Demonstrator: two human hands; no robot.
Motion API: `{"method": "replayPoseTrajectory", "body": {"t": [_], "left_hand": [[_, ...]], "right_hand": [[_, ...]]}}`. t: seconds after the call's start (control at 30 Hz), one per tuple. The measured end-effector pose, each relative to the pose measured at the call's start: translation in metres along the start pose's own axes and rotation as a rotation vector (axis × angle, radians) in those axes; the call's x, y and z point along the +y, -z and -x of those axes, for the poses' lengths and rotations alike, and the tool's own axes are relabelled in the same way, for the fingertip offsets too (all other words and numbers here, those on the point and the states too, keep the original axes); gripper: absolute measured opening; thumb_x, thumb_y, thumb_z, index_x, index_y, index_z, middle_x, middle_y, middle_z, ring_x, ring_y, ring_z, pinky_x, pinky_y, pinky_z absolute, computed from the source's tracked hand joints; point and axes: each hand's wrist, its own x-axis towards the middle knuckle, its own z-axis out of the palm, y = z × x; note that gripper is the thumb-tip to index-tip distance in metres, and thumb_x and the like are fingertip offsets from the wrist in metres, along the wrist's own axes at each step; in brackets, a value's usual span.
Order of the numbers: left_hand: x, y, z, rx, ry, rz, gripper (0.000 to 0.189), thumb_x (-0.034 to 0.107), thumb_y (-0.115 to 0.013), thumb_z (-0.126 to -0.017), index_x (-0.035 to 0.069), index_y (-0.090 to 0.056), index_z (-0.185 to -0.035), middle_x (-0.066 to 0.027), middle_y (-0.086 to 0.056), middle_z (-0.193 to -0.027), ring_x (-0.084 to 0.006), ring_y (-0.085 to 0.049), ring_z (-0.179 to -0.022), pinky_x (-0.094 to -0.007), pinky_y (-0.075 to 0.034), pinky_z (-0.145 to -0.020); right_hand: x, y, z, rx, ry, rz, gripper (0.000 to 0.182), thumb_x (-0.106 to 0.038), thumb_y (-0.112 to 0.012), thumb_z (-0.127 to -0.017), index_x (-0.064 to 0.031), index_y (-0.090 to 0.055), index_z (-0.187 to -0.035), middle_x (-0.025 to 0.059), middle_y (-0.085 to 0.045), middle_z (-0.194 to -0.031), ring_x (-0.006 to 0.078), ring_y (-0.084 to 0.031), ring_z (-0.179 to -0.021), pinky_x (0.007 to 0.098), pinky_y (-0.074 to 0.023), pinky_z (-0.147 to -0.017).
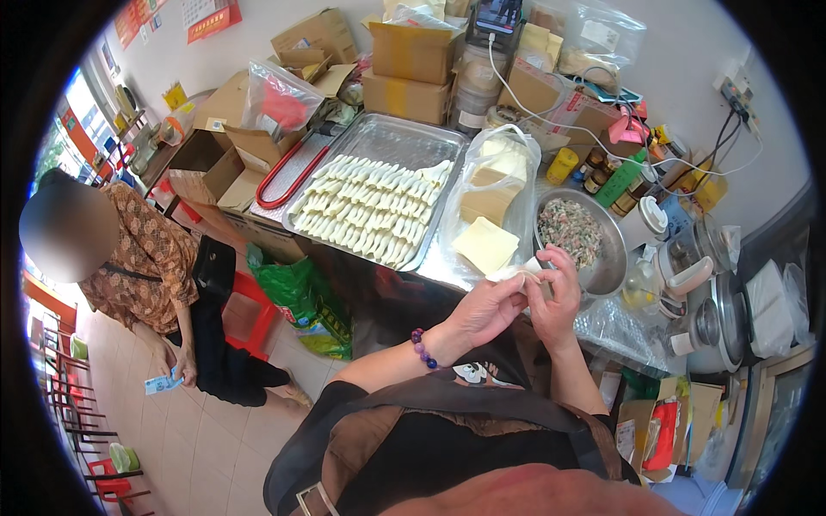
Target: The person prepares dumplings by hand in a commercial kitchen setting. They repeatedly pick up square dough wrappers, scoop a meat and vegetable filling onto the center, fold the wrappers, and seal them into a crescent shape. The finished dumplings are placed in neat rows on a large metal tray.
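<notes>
Between the fingertips of my left hand (483, 315) and my right hand (556, 293) is a pale dough wrapper (513, 272), pinched and partly folded. My fingers hide most of it, so any filling inside cannot be seen. A steel bowl (614, 274) of minced filling (568, 226) stands just beyond my right hand. Square wrappers (487, 245) lie stacked ahead of my left hand, with more in an open plastic bag (459, 184). Farther left, a metal tray (393, 132) carries several rows of folded dumplings (371, 209).
Cardboard boxes (406, 93) and a phone (497, 16) with a white cable stand behind the tray. Jars and a green bottle (619, 179) crowd the right. A red-handled U-shaped lock (293, 174) lies left of the tray. A seated person (139, 258) at left holds a banknote (162, 383).
</notes>
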Motion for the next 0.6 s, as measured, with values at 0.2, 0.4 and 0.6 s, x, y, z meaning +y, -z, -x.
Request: {"method": "replayPoseTrajectory", "body": {"t": [0.2, 0.4, 0.6], "left_hand": [[-0.004, 0.004, 0.004, 0.070, 0.066, 0.125, 0.031, 0.023, -0.043, -0.099, 0.007, -0.046, -0.125, -0.0067, -0.056, -0.119, -0.0169, -0.053, -0.109, -0.0361, -0.040, -0.098], [0.003, 0.008, 0.009, 0.139, 0.173, 0.172, 0.038, 0.026, -0.040, -0.100, 0.007, -0.039, -0.133, -0.0091, -0.050, -0.129, -0.0213, -0.049, -0.119, -0.0398, -0.036, -0.105], [0.027, 0.013, 0.021, 0.210, 0.199, 0.235, 0.042, 0.027, -0.040, -0.100, 0.004, -0.036, -0.134, -0.0132, -0.049, -0.130, -0.0251, -0.049, -0.120, -0.0420, -0.035, -0.106]], "right_hand": [[0.006, -0.008, 0.006, 0.023, 0.070, 0.067, 0.024, 0.000, -0.073, -0.068, -0.0041, -0.054, -0.082, 0.0140, -0.059, -0.105, 0.0343, -0.057, -0.103, 0.0422, -0.0456, -0.086], [0.008, -0.013, 0.015, -0.021, -0.123, -0.051, 0.031, 0.000, -0.071, -0.071, -0.0027, -0.054, -0.098, 0.0150, -0.058, -0.110, 0.0305, -0.056, -0.105, 0.0388, -0.0431, -0.091], [0.014, -0.019, 0.020, -0.124, -0.103, 0.004, 0.036, -0.005, -0.069, -0.076, -0.0002, -0.054, -0.109, 0.0179, -0.059, -0.110, 0.0345, -0.057, -0.102, 0.0404, -0.0444, -0.089]]}}
